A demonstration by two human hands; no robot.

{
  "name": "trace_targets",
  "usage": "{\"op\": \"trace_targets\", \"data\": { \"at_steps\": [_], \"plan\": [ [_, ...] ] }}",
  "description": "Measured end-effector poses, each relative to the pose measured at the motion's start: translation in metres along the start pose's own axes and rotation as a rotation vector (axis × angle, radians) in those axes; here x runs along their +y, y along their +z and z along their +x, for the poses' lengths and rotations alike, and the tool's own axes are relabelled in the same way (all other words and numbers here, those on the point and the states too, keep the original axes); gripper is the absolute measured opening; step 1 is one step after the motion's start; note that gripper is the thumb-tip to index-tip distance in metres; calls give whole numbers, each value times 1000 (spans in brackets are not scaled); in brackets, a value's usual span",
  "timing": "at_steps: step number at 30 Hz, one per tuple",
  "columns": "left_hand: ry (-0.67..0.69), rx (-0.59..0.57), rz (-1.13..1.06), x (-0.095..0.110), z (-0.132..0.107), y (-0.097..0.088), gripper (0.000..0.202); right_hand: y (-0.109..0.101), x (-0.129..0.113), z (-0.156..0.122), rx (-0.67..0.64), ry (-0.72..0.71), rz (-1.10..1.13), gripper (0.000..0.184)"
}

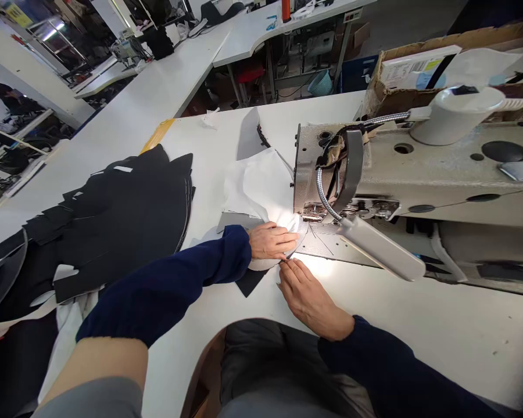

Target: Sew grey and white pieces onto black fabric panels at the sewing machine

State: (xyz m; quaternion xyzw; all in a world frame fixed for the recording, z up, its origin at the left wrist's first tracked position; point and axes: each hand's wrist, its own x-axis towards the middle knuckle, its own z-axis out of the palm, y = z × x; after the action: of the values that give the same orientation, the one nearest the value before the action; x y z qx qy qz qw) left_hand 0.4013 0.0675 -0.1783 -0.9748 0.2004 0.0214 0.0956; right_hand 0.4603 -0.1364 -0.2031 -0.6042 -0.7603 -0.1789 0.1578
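Observation:
An industrial sewing machine [418, 168] stands on the white table [418, 325], with a lamp on a flexible neck [379, 247] lighting the needle plate. My left hand [272, 241] lies flat, fingers stretched out, pressing white fabric [261, 186] and a grey piece down just left of the presser foot. My right hand [307, 293] rests on the table in front of the plate, its fingertips pinched on the near edge of the fabric. Both arms wear dark blue sleeves.
A pile of black cut fabric pieces [126, 220] lies at the left on the table. A cardboard box [440, 64] stands behind the machine. Further white work tables [165, 81] and other machines stretch into the background.

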Motion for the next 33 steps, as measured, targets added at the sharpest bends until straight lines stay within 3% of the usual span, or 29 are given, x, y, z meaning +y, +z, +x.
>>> {"op": "trace_targets", "data": {
  "at_steps": [8, 26, 29, 33],
  "plan": [
    [-87, 102, 41, 7, 5, 6, 44, 1, 11, -2, -30, 6, 43, 24],
    [-471, 78, 5, 33, 39, 2, 43, 1, 51, -14, -65, 48, 34, 32],
    [-365, 90, -39, 23, 27, -1, 44, 0, 52, -15, -70, 68, 60, 32],
    [-40, 49, -109, -9, 11, -9, 50, -1, 50, -16, -87, 82, 94, 33]
  ]
}}
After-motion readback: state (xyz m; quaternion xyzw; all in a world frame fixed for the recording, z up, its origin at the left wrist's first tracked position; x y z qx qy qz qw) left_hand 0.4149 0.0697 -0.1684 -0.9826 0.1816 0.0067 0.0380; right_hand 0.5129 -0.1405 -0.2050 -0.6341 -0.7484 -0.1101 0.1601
